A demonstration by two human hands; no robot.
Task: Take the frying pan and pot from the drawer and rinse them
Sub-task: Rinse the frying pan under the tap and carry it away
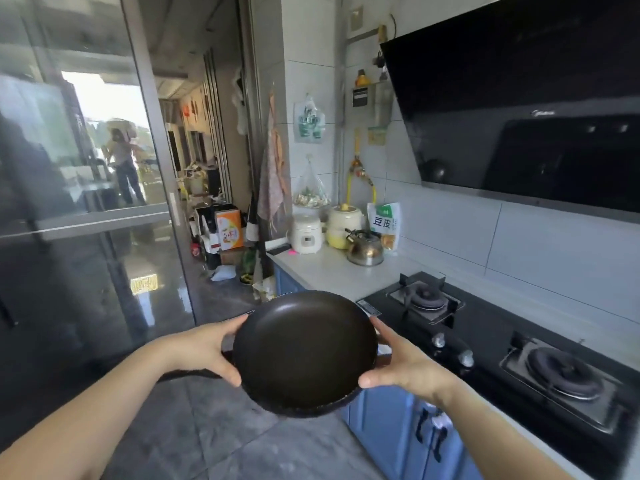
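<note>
A round black frying pan (304, 351) is held level in front of me, above the grey floor and beside the counter edge. My left hand (204, 349) grips its left rim, thumb on the near side and fingers stretched along the far side. My right hand (401, 365) grips the right rim the same way. A dark handle seems to run out under my left hand. No pot and no drawer show in the head view.
To the right runs a black gas hob (485, 344) with two burners over blue cabinets (408, 434). Further along the white counter (332, 271) stand a steel kettle (365, 249), a rice cooker (306, 233) and a yellow crock. A black range hood hangs above. Glass sliding doors stand on the left.
</note>
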